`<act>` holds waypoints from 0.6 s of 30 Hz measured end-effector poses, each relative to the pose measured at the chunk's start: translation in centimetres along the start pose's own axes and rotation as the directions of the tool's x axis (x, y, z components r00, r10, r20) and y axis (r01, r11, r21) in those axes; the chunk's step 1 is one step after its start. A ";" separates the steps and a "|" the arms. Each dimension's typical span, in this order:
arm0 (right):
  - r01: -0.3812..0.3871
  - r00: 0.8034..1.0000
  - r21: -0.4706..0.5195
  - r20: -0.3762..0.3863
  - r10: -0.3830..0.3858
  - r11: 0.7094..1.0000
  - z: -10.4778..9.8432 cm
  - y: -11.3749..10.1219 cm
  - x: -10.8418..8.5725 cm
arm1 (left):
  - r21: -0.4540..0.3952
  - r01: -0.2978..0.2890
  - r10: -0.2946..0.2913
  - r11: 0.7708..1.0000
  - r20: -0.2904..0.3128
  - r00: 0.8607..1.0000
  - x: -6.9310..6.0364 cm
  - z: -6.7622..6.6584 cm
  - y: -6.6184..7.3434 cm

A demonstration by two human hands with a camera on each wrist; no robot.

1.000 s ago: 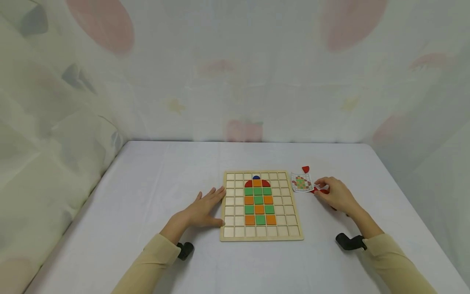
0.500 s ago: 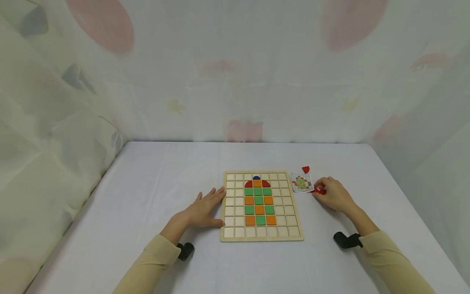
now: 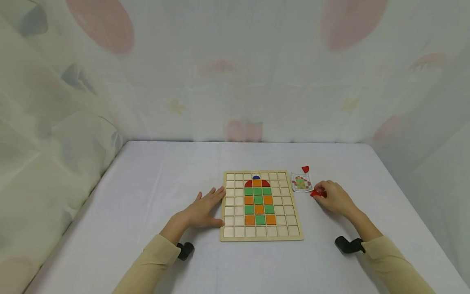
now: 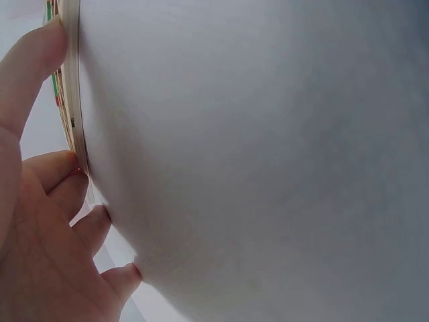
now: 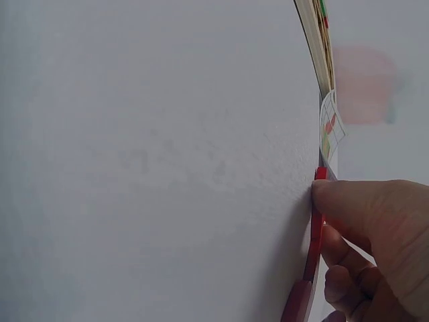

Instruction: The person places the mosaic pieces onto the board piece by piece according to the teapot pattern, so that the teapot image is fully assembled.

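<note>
Touching the wooden board [image 3: 262, 239] with my left hand [image 3: 202, 210], fingers straight, gripping nothing, I should keep the pinch of my right hand [image 3: 335, 199] light and level, so the pattern card [image 3: 302, 183] near it isn't nudged. The red piece [image 5: 316, 235] sits in that pinch, right of the board, well apart from my left hand.

a white worktop [image 3: 235, 269], its far corners rounded, carried everything; a wooden grid board [image 3: 261, 239] lay flat near its middle; just right of the board lay a printed card [image 3: 302, 183], its edge curled; a red wedge [image 3: 306, 169] sat at the card's far edge; more red pieces [image 3: 317, 193], pinched by the right hand [image 3: 335, 199], were near its right corner; whether these touched the worktop was unclear.
</note>
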State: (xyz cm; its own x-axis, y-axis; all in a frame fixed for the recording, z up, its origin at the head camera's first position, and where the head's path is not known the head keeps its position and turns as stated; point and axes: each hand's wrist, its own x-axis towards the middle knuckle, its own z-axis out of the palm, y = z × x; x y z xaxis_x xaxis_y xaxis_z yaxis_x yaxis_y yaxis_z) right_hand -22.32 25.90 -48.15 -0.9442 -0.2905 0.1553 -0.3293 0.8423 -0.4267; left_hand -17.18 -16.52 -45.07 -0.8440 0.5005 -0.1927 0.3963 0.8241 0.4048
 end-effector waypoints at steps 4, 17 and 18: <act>0.003 1.000 -0.004 0.008 -0.003 1.000 0.0 0.0 -0.3 | 0.001 -0.001 0.001 1.000 -0.001 1.000 0.0 0.0 0.1; 0.055 0.998 0.039 0.015 -0.056 0.998 -0.2 -0.2 -0.8 | -0.008 -0.007 0.007 1.000 -0.001 1.000 0.0 -0.1 0.0; 0.059 0.998 0.042 0.017 -0.060 0.997 -0.2 -0.2 -0.8 | -0.009 -0.009 0.009 1.000 -0.002 1.000 0.0 0.0 0.0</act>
State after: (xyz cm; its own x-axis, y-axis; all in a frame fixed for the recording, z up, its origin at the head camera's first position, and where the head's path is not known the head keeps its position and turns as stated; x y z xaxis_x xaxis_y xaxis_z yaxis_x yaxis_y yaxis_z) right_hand -21.47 26.06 -47.97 -0.9227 -0.3481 0.1655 -0.3846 0.8037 -0.4540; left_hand -17.20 -16.57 -45.04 -0.8410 0.5075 -0.1873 0.4006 0.8169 0.4150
